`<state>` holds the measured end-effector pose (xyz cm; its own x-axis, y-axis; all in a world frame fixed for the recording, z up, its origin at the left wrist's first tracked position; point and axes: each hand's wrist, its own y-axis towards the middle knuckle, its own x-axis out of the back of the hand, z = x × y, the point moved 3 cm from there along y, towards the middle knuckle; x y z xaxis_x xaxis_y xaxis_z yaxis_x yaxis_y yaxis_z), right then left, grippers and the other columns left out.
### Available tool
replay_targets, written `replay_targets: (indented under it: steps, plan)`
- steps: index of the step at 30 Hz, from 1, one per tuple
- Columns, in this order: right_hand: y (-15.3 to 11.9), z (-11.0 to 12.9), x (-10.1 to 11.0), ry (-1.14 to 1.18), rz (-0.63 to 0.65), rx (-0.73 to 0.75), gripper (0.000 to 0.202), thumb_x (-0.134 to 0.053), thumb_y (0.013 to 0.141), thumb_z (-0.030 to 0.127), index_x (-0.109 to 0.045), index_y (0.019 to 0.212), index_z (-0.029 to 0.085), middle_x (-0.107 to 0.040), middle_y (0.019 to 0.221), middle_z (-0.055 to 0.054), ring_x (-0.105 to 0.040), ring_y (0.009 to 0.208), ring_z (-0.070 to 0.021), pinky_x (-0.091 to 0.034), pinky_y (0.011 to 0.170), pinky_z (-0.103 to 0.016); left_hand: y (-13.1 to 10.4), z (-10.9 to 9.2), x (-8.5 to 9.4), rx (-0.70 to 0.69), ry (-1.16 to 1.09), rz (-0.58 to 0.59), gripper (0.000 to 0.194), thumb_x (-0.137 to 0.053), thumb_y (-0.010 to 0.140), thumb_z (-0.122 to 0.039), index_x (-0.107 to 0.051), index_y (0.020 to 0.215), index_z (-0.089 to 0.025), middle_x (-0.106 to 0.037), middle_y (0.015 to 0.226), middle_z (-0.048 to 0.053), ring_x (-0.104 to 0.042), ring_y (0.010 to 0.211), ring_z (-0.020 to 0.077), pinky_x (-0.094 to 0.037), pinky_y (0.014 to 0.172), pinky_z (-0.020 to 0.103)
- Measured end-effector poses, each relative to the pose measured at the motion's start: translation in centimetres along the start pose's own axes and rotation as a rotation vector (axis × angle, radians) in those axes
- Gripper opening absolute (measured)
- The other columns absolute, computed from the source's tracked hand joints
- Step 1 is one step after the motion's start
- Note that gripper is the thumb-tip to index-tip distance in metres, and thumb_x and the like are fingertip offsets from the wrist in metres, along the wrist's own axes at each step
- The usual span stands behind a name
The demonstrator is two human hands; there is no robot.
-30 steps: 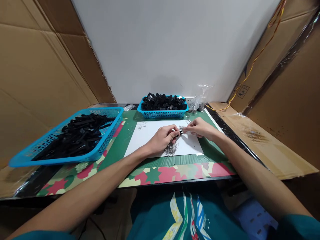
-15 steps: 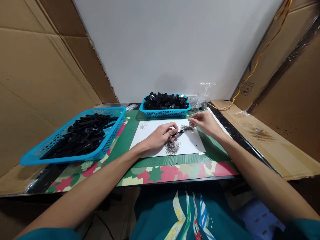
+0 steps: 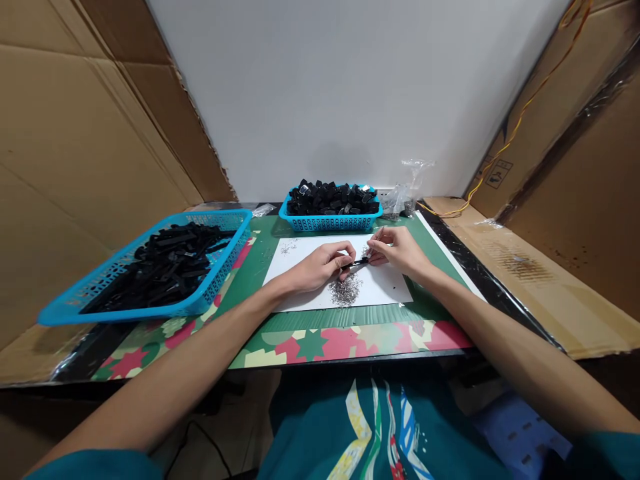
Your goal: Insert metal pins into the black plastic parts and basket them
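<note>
My left hand point(image 3: 320, 265) is closed, pinching a narrow black plastic piece point(image 3: 359, 262) that sticks out to the right over the white sheet point(image 3: 295, 300). Close to the free end of that piece is my right hand point(image 3: 399, 250), its fingers pinched on a thin metal tool point(image 3: 381, 233) that looks like tweezers; its tip is too small to make out. Below the left fingers lies a pile of tiny metal parts point(image 3: 345, 292). A second small pile point(image 3: 366, 249) is partly covered by my right hand.
A large blue basket point(image 3: 220, 283) of long black pieces stands at the left. Behind the sheet, a smaller blue basket point(image 3: 330, 223) is heaped with short black pieces. Clear plastic bags point(image 3: 400, 200) lie beside it. Cardboard walls point(image 3: 575, 220) flank the table, and a yellow wire point(image 3: 510, 140) hangs at the right.
My right hand has moved left and slightly down from the far pile, up to the end of the black piece. My left hand stays nearly still, holding that piece.
</note>
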<state>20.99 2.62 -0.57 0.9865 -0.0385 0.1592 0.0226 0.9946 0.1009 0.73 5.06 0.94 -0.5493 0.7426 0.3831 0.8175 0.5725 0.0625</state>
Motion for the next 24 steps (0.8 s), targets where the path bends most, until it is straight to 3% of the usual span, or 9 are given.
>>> replay_targets:
  steps: [11, 20, 24]
  plan:
    - [-0.1, -0.5, -0.1, -0.008, -0.030, -0.016, 0.032, -0.083, 0.078, 0.043, -0.063, 0.079, 0.017, -0.076, 0.077, -0.011, -0.076, 0.066, -0.0215, -0.067, 0.064, -0.035, 0.4, 0.7, -0.2, -0.023, -0.035, -0.055, 0.030, -0.052, 0.104, -0.048, -0.054, 0.096, -0.019, -0.057, 0.067, 0.000, -0.051, 0.062, 0.0136, -0.042, 0.065, 0.028]
    - [0.2, 0.1, -0.7, -0.186, -0.100, 0.070, 0.022, -0.075, 0.083, 0.032, -0.067, 0.070, 0.016, -0.074, 0.068, -0.010, -0.072, 0.058, -0.0209, -0.060, 0.050, -0.029, 0.3, 0.7, 0.0, -0.018, -0.079, -0.086, 0.036, -0.056, 0.102, -0.054, -0.055, 0.096, -0.018, -0.060, 0.068, 0.000, -0.050, 0.060, 0.0118, -0.039, 0.060, 0.025]
    - [0.4, 0.8, -0.7, -0.192, -0.116, 0.093, 0.022, -0.072, 0.087, 0.035, -0.067, 0.076, 0.017, -0.074, 0.070, -0.009, -0.072, 0.060, -0.0203, -0.056, 0.049, -0.027, 0.3, 0.6, 0.3, 0.003, -0.116, -0.108, 0.039, -0.061, 0.099, -0.056, -0.056, 0.097, -0.018, -0.062, 0.068, 0.001, -0.052, 0.060, 0.0117, -0.036, 0.057, 0.024]
